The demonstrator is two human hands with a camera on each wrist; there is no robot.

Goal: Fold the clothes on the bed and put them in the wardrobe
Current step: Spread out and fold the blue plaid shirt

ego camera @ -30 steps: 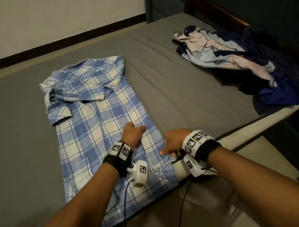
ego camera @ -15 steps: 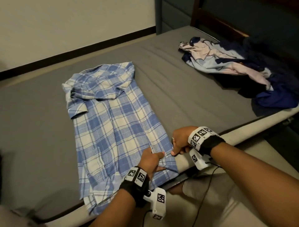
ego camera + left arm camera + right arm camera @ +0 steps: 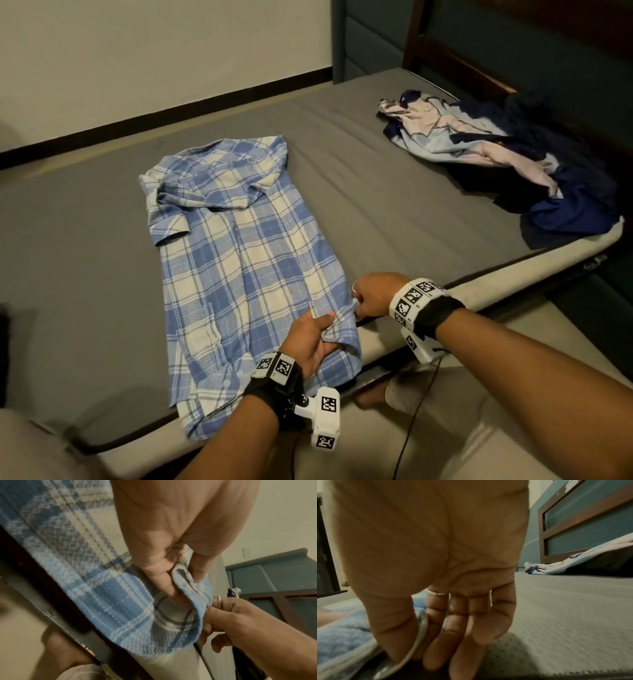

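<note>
left hand (image 3: 310, 339) moved to hem, plaid shirt (image 3: 239, 246) — grey bed (image 3: 394, 192)

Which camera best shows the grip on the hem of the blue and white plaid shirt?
The left wrist view: the left hand pinches the blue and white plaid shirt at its hem, beside the right hand. The head view shows it small; the right wrist view is mostly palm.

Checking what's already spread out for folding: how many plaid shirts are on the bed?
1. The blue plaid shirt lies flat across the mattress, its hem pinched by the left hand and right hand. The clothes pile by the headboard may hide more.
</note>
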